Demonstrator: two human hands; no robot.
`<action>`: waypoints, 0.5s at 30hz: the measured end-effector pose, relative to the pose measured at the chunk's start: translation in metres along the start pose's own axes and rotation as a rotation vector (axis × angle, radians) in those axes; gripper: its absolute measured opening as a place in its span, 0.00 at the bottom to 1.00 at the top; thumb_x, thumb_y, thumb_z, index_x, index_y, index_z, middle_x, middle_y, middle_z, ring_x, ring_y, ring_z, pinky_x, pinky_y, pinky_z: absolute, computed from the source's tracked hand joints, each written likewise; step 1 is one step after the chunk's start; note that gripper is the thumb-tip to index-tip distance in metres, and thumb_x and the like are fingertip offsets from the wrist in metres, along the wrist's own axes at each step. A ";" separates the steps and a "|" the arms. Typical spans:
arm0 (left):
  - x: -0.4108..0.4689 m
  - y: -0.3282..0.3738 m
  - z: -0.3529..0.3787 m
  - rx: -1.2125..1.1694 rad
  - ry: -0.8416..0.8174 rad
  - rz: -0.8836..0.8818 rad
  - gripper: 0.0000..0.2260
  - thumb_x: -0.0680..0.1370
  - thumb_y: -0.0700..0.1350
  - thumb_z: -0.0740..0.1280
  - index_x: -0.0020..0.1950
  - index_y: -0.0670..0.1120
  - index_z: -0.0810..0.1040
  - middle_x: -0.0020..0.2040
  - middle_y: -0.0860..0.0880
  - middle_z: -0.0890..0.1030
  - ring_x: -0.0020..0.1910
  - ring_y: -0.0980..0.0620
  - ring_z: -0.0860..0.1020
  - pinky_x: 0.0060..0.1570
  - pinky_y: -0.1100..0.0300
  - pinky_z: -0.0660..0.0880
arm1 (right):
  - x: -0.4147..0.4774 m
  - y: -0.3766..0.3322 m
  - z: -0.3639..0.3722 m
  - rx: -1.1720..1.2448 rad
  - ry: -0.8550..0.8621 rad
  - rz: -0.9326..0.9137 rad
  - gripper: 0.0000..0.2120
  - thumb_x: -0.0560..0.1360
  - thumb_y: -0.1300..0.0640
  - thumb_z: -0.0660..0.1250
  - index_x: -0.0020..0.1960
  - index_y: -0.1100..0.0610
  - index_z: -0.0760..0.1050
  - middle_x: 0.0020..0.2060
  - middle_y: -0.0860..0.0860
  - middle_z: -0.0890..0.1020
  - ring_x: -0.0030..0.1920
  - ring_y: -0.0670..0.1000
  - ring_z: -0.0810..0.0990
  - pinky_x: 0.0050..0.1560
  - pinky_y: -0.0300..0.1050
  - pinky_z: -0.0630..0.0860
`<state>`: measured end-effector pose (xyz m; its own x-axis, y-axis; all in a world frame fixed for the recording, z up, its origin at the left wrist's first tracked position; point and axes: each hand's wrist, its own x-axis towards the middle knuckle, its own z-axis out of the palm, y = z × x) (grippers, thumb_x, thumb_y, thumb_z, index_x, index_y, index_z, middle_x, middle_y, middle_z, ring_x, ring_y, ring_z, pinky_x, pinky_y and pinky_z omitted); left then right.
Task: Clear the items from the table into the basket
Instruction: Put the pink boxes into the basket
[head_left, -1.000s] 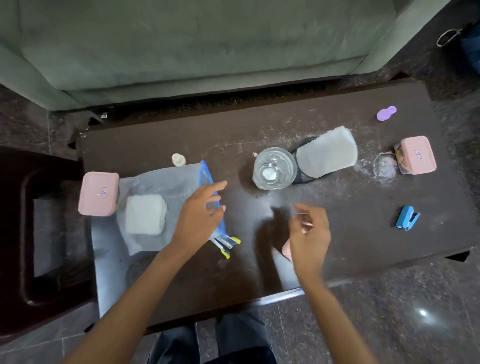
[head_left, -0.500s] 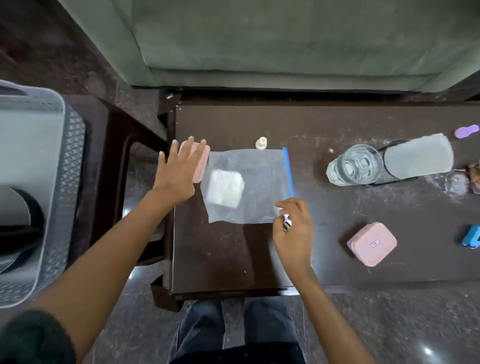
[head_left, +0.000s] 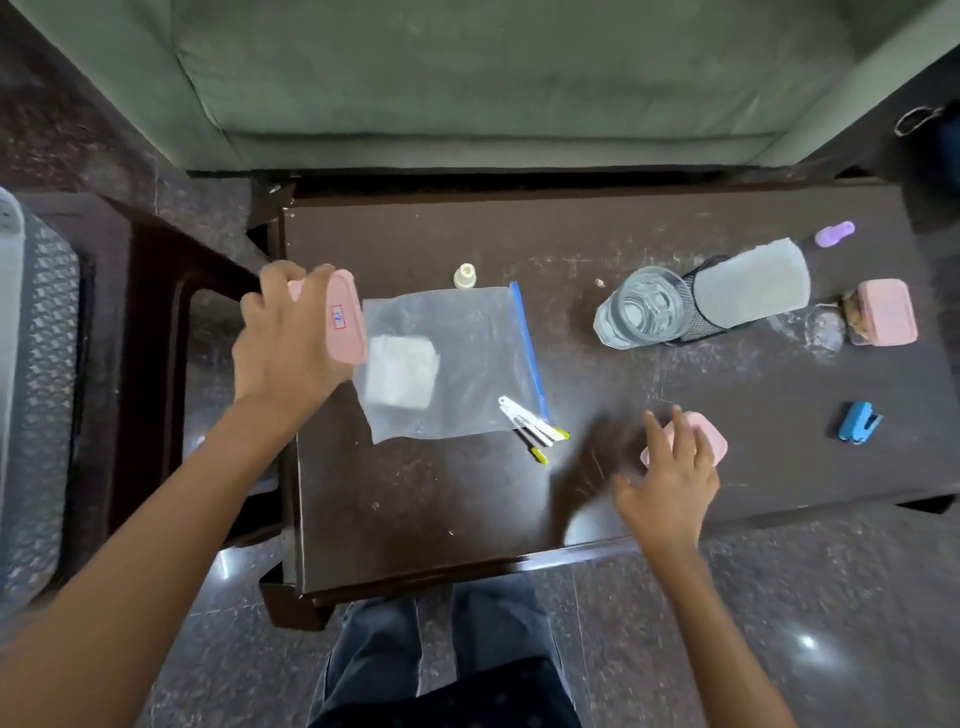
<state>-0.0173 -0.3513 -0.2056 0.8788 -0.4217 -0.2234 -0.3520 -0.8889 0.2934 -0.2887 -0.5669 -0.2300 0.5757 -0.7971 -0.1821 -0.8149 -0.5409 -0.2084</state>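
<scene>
Basket (head_left: 36, 374) at 9 o'clock. Left hand (head_left: 283, 338) has now closed around a pink box (head_left: 340, 317), lifted and ready to drop in. Right hand (head_left: 670, 478) let go of the pens (head_left: 535, 428), fingers spread open over another box (head_left: 701, 441) at 4 o'clock.

Three pink lidded boxes counted: one (head_left: 340, 317) at the table's (head_left: 675, 218) left edge, one (head_left: 701, 441) near the front edge, one (head_left: 885, 312) by the right edge. One each: zip bag (head_left: 467, 353), glass (head_left: 641, 312), mesh holder (head_left: 696, 301), blue stapler (head_left: 860, 422), purple piece (head_left: 834, 233), small cream cap (head_left: 465, 275). Yellow-tipped pens (head_left: 535, 426) at the bag's front corner appear to number two, though blur prevents certainty.
</scene>
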 end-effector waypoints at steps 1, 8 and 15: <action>-0.004 0.010 0.001 -0.013 -0.010 0.030 0.38 0.61 0.42 0.77 0.66 0.53 0.62 0.64 0.43 0.63 0.55 0.36 0.67 0.35 0.49 0.68 | 0.005 0.011 0.000 -0.074 -0.090 0.051 0.38 0.61 0.63 0.73 0.69 0.56 0.66 0.73 0.59 0.61 0.71 0.66 0.57 0.66 0.65 0.59; -0.025 0.076 0.026 0.021 -0.141 0.134 0.38 0.63 0.43 0.75 0.69 0.52 0.62 0.67 0.47 0.65 0.55 0.39 0.68 0.40 0.49 0.74 | 0.030 0.052 0.005 -0.088 -0.289 0.114 0.43 0.65 0.65 0.69 0.74 0.45 0.54 0.76 0.59 0.45 0.72 0.69 0.46 0.67 0.68 0.56; -0.044 0.099 0.007 -0.064 -0.197 0.098 0.40 0.62 0.47 0.77 0.70 0.55 0.62 0.66 0.50 0.66 0.58 0.41 0.69 0.49 0.48 0.73 | 0.031 0.051 -0.025 0.097 -0.204 -0.047 0.44 0.59 0.59 0.77 0.71 0.57 0.60 0.71 0.53 0.66 0.62 0.63 0.66 0.61 0.59 0.65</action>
<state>-0.0936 -0.4221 -0.1735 0.7589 -0.5383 -0.3665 -0.4061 -0.8312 0.3798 -0.3142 -0.6262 -0.2219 0.6228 -0.6955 -0.3584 -0.7821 -0.5402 -0.3106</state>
